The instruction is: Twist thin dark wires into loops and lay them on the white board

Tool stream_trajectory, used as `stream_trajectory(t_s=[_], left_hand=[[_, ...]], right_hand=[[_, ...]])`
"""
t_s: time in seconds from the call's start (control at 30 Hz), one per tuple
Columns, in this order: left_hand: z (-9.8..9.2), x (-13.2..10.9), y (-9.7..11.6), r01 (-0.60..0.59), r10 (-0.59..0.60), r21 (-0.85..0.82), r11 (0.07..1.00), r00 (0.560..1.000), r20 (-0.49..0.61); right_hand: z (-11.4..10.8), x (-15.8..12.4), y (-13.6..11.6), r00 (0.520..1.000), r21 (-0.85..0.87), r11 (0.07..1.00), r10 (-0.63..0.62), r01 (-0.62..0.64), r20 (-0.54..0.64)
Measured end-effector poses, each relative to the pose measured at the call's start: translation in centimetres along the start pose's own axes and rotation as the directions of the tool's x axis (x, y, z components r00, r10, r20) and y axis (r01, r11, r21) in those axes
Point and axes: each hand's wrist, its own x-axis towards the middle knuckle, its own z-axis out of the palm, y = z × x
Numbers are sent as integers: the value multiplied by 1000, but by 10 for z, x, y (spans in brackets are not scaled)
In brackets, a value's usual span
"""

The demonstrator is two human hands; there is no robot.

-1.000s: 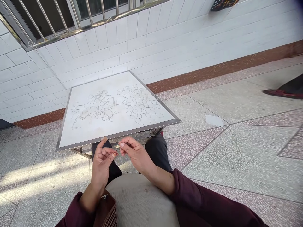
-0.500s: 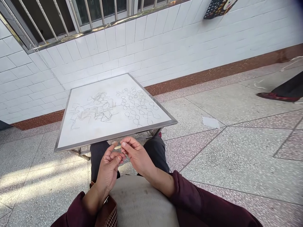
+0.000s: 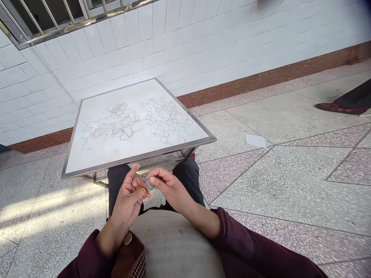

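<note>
Over my lap, just in front of the table's near edge, my two hands are close together. A thin dark wire [image 3: 155, 190] shows as a small curve between them. My left hand [image 3: 129, 199] pinches the wire between thumb and bent fingers, its index finger stretched up. My right hand [image 3: 171, 189] has thumb and index finger pressed together at the wire's other part; the wire's ends are hidden. On the white table [image 3: 87, 166] lie many bent thin wires [image 3: 116, 127] at the left and wires shaped into loops [image 3: 168, 119] at the right.
The table has a metal rim and stands by a white tiled wall [image 3: 121, 58] with a barred window. A white paper piece [image 3: 256, 141] lies on the speckled floor. Another person's foot in a dark red shoe [image 3: 339, 108] is at far right.
My left index finger has lifted away from the right fingertips, and the hands have parted slightly. A curve of wire now shows below the right fingers. The view has shifted a little.
</note>
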Motion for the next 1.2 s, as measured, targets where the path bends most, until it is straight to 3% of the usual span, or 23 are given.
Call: stream_trajectory(t_s=[0.17, 0.5, 0.7, 0.9, 1.2], left_hand=[[-3, -4, 0, 9, -12, 64, 998, 999, 47], [-14, -13, 3, -143, 126, 270, 952, 989, 81], [-18, -16, 4, -170, 178, 430, 886, 984, 23], [-21, -12, 3, -142, 166, 438, 888, 986, -18], [-25, -9, 1, -107, 120, 467, 878, 993, 2]], right_hand=[[-4, -7, 3, 998, -58, 998, -22, 26, 61], [-6, -11, 4, 990, -237, 969, -47, 77, 131], [-4, -8, 5, 980, -354, 928, -45, 113, 195], [-2, -5, 13, 972, -331, 940, 1, 80, 237], [-3, -4, 20, 970, -290, 957, 75, -5, 231]])
